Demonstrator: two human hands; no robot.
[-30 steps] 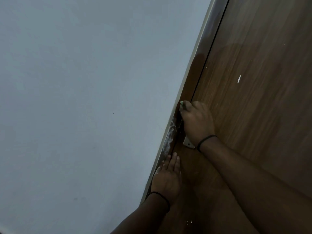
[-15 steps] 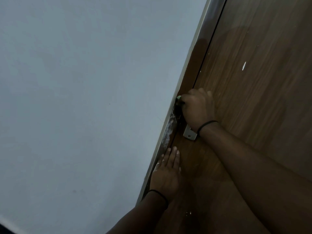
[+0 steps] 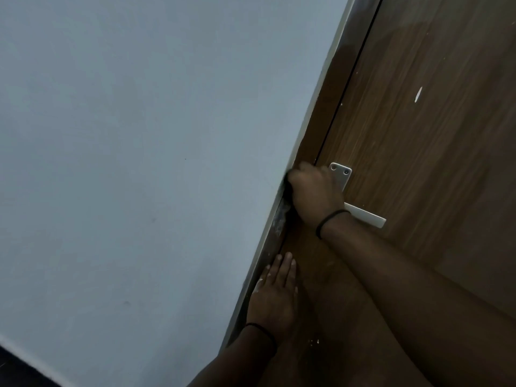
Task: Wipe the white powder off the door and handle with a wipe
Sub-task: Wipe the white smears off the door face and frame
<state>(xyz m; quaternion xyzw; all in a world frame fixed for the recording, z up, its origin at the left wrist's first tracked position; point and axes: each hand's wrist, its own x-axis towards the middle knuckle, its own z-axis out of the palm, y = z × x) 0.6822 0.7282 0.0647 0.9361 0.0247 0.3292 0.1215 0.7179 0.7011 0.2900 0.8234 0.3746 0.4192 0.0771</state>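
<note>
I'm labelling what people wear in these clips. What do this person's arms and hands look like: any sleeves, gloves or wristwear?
Both forearms are bare, with no sleeves in view and no gloves. The left hand has a thin dark band round its wrist, and so does the right hand. White powder specks show on the left hand's fingers. No rings or watch can be seen.

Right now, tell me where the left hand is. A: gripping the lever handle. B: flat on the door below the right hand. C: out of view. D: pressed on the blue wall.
B: the left hand lies with straight fingers on the door, below the right hand.
</note>
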